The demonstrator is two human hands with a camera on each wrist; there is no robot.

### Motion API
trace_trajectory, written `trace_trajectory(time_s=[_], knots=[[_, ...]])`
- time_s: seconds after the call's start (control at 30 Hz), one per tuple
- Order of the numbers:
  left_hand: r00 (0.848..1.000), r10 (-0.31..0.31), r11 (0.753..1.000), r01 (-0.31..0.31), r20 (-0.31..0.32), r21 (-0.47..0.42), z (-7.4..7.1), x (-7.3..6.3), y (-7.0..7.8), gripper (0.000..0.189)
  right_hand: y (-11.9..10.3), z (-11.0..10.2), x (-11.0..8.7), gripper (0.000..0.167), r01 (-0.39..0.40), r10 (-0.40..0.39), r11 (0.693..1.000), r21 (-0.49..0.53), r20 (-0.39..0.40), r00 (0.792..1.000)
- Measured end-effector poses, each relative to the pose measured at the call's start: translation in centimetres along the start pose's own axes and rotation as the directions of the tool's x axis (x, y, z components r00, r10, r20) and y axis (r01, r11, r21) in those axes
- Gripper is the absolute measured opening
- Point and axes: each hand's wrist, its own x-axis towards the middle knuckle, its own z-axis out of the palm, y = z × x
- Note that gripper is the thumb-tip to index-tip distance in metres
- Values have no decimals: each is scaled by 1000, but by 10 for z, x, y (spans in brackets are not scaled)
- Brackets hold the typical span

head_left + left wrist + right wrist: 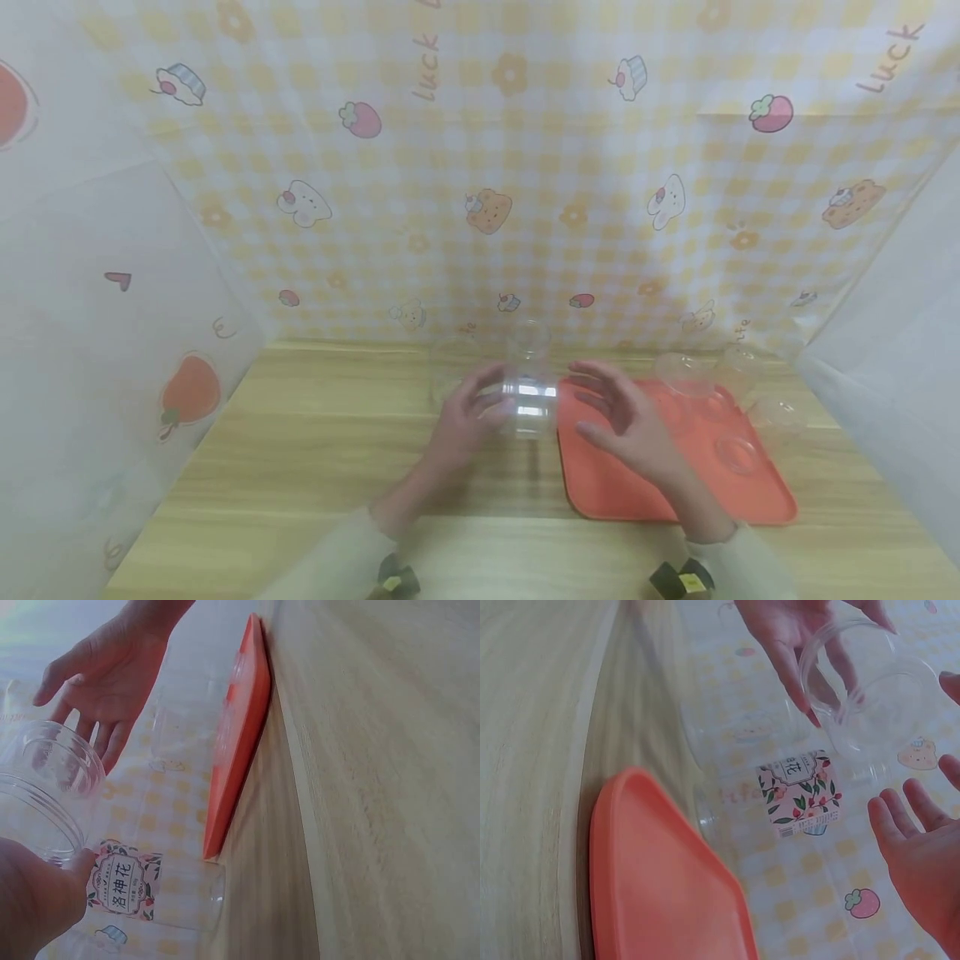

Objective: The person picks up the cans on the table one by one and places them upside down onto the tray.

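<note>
A clear, empty-looking plastic jar (pixel 531 414) is held on its side above the table by my left hand (pixel 467 421). In the left wrist view, the left thumb (pixel 79 874) lies along the jar's rim. My right hand (pixel 626 425) is close on the other side of the jar, palm facing it, fingers spread and loosely bent. In the right wrist view a gap shows between the right fingers (pixel 911 814) and the jar (pixel 889 705). Behind it stands another clear jar with a pink floral label (pixel 799 787).
An orange tray (pixel 615 492) lies at the right, with a clear round lid-like piece (pixel 738 454) on it. Several clear containers, among them a rounded one (pixel 684 373), stand around its back and right edges. Another clear jar (pixel 447 367) stands behind the left hand, near the patterned back cloth.
</note>
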Motion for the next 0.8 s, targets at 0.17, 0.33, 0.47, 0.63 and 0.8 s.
trace_trajectory(time_s=[0.17,0.33,0.47,0.63,0.8], knots=[[1000,-2,1000,2,5,-6,3,0,-1,60,2,2,0,77,-27,27,1000,-2,21,999],[1000,7,1000,-7,17,-1,8,1,-1,60,3,4,-1,85,-59,60,998,-24,43,997],[1000,10,1000,-10,19,6,10,0,0,61,5,7,0,90,-62,64,998,-32,57,996],[1000,14,1000,-14,25,20,12,0,-1,63,7,10,2,91,-64,65,998,-22,52,997],[999,17,999,-18,33,40,11,0,-2,65,9,12,2,88,-44,45,999,-15,42,998]])
